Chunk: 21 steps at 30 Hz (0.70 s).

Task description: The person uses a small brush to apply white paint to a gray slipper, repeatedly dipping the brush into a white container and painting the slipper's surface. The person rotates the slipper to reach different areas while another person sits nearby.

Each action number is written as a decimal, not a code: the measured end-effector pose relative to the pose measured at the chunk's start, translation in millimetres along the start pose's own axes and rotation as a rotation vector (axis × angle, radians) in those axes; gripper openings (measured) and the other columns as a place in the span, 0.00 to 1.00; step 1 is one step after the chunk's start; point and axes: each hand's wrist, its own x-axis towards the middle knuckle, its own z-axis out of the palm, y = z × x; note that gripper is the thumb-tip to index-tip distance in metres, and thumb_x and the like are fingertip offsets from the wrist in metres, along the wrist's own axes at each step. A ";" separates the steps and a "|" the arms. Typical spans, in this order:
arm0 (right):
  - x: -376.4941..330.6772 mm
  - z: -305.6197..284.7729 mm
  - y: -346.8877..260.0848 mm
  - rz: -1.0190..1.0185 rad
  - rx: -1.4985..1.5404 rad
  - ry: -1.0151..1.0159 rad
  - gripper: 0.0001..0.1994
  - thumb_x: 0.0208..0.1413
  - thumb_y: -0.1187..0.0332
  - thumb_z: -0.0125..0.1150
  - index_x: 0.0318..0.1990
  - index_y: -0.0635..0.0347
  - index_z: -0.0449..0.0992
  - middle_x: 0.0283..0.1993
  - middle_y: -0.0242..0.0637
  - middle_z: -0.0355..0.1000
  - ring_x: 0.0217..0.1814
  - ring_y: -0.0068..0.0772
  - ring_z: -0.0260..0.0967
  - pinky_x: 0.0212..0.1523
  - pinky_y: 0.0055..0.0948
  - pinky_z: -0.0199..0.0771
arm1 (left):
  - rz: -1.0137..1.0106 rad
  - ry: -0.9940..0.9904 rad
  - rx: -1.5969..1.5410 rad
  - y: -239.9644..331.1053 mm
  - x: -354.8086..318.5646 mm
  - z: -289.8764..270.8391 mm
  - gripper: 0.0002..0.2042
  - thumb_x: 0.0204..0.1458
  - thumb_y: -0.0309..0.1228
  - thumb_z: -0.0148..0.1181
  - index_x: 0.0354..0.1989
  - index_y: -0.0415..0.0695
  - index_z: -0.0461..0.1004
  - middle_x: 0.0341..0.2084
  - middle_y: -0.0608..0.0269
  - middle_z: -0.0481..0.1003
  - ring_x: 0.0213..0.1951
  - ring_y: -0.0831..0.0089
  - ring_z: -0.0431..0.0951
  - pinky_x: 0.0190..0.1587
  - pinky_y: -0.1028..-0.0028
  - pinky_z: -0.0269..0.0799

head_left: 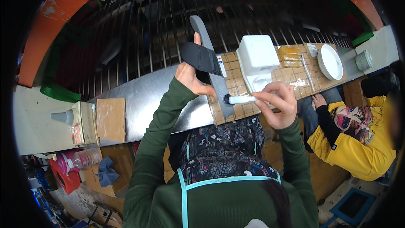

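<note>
My left hand [190, 78] holds a slide sandal [218, 85] with a grey sole and a wide black strap. Its fingers pass under the strap, one fingertip showing beyond it, and the thumb lies against the sole's side. In my right hand [279, 105], pinched between thumb and fingers, is a small white-handled brush [242, 99] with dark bristles. The bristles meet the sole's edge near its lower end. Just beyond the brush, a white plastic container [258, 55] with a small open well at its front stands on taped cardboard [231, 69].
An amber block [290, 55], a thin white stick [308, 72] and a white bowl [330, 62] lie farther right. Metal rollers [147, 29] run beyond the steel ledge [147, 97]. A cardboard piece [111, 119] lies left. A person in yellow [358, 139] sits at right.
</note>
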 end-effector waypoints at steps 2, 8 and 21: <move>0.6 -0.3 -1.8 0.006 0.020 0.005 0.10 0.41 0.70 0.70 0.35 0.53 0.83 0.32 0.27 0.71 0.27 0.21 0.61 0.35 0.27 0.48 | -0.072 -0.014 -0.064 -0.5 -0.5 0.4 0.81 0.06 0.68 0.73 0.70 0.40 0.31 0.47 0.45 0.72 0.52 0.48 0.73 0.59 0.61 0.64; 4.6 -1.7 -4.3 -0.007 0.013 0.039 0.11 0.40 0.72 0.70 0.35 0.54 0.83 0.32 0.29 0.72 0.29 0.23 0.64 0.36 0.28 0.49 | -0.206 -0.008 -0.231 -1.5 1.5 4.9 0.78 0.12 0.67 0.74 0.70 0.41 0.30 0.49 0.46 0.71 0.54 0.48 0.72 0.61 0.61 0.63; 22.8 -9.4 -7.8 -0.008 0.042 0.072 0.13 0.39 0.73 0.71 0.36 0.55 0.83 0.33 0.31 0.73 0.32 0.26 0.66 0.39 0.28 0.54 | -0.373 0.008 -0.377 2.7 12.9 11.2 0.69 0.27 0.61 0.74 0.70 0.42 0.30 0.53 0.51 0.67 0.56 0.57 0.70 0.57 0.66 0.68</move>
